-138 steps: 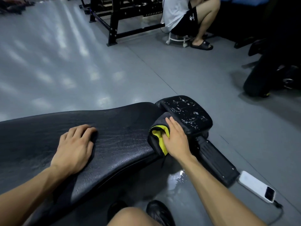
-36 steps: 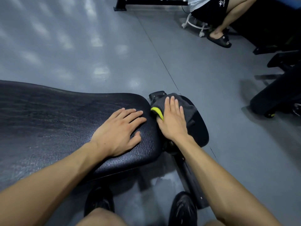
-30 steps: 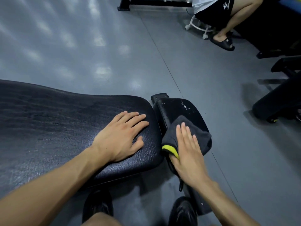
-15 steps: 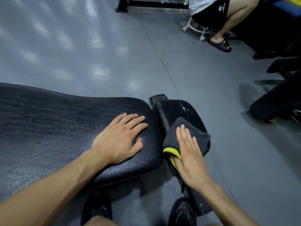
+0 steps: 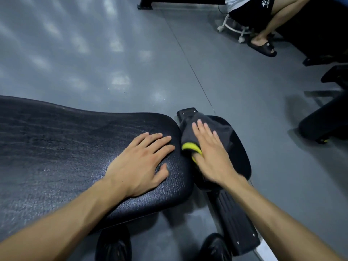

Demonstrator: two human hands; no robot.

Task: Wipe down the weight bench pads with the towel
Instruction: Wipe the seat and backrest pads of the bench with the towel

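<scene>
Your right hand lay flat, palm down, on the towel, with its fingers straight, slightly spread and blurred; the fingers were not curled around the cloth but pressed on top of it, while the thumb was tucked under a fold at the yellow-green edge. Your left hand rested palm down on the long bench pad, fingers extended and lightly fanned, thumb out to the side, holding nothing, fingertips close to that pad's right end.

The towel was dark grey with a yellow-green lining showing at one rolled edge. It lay bunched over the far left part of the small bench pad, just beside the gap between the two pads. The small pad was black and glossy; its right and near portions were uncovered. The long pad was black with a cracked, grained surface that caught a dull sheen.

A black ribbed frame bar ran from under the small pad toward you. The floor was smooth grey with pale reflected light patches and a thin seam line. A seated person on a white stool occupied the top right corner.
</scene>
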